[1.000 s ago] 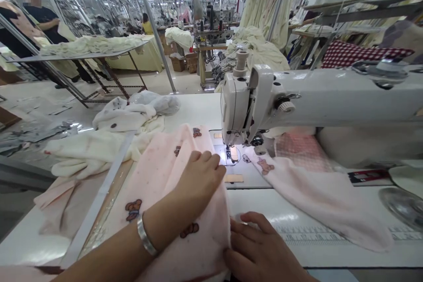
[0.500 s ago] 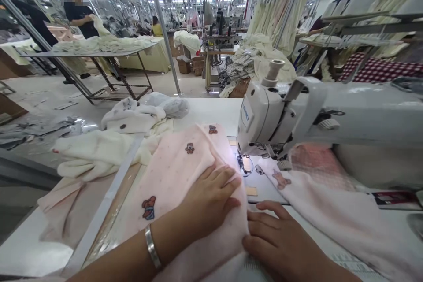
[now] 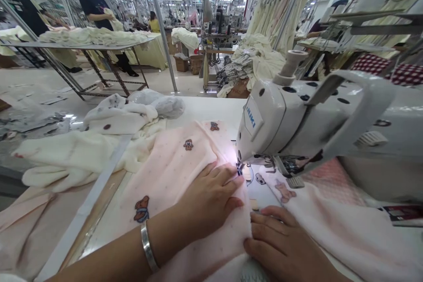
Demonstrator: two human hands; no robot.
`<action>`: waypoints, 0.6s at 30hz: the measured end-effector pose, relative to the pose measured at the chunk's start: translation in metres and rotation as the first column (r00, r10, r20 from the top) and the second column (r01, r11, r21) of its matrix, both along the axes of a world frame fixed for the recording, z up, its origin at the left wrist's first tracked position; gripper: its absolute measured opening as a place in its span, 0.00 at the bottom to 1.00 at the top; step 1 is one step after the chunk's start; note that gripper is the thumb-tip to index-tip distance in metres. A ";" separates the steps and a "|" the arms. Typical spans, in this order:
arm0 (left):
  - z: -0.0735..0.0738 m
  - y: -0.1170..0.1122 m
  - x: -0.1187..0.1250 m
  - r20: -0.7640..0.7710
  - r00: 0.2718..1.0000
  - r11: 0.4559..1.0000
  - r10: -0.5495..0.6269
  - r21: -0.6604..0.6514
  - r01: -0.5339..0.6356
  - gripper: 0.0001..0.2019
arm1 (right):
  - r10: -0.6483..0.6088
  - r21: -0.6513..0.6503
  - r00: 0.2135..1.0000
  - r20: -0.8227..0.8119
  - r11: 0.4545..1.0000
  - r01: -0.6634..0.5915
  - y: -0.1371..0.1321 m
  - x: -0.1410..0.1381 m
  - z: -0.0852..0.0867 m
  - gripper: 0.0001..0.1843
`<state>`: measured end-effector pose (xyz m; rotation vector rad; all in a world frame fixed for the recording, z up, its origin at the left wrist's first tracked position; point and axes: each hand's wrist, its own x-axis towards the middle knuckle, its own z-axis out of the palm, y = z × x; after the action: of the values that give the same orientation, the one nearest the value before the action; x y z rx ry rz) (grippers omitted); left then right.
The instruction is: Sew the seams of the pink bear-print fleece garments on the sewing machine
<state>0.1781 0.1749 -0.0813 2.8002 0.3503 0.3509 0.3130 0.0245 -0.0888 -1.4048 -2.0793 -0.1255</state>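
Observation:
A pale pink fleece piece [image 3: 172,172] printed with small brown bears lies under the needle area of a white sewing machine [image 3: 264,123]. My left hand [image 3: 211,198] rests flat on top of it, fingers stretched towards the lit presser foot [image 3: 239,168]. At the fleece's right edge is my right hand [image 3: 280,242], the edge between its thumb and fingers; the fingertips are partly hidden. Right of the needle, another pink fleece part [image 3: 324,207] with a bear print spreads over the machine bed.
Cream fleece pieces [image 3: 79,150] and a white bundle [image 3: 122,114] are heaped on the left of the table. A pale strip [image 3: 89,202] runs beside folded pink cloth [image 3: 26,224]. Beyond, people stand at a cloth-covered table [image 3: 95,46]; garment piles [image 3: 247,66] stand farther back.
My view has shifted, with the machine head looking larger and closer. The fleece's upper edge and my left fingertips now appear nearer the presser foot. Both hands keep their places on the fleece.

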 end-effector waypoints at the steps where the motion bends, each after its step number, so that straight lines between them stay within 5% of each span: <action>1: 0.001 0.001 0.000 -0.006 1.000 1.000 -0.003 0.000 0.003 0.16 | -0.013 0.003 1.000 0.008 1.000 0.013 0.000 0.001 0.001 0.15; 6: 0.006 0.007 -0.003 0.018 0.997 0.996 -0.073 -0.048 0.074 0.14 | -0.036 0.071 0.996 0.077 0.997 0.031 -0.001 0.003 0.002 0.15; 12: 0.009 0.012 -0.005 0.071 0.976 0.974 -0.205 -0.081 0.211 0.10 | 0.021 0.000 0.983 0.181 1.000 -0.021 -0.003 0.006 0.003 0.17; 18: 0.009 0.026 0.006 0.054 0.976 0.978 -0.210 -0.008 0.210 0.10 | 0.043 -0.048 0.978 0.206 0.998 -0.034 0.013 0.017 0.003 0.11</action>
<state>0.1841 0.2012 -0.0722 2.7747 0.0432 0.3704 0.3297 0.0375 -0.0854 -1.4291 -2.2906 -0.2189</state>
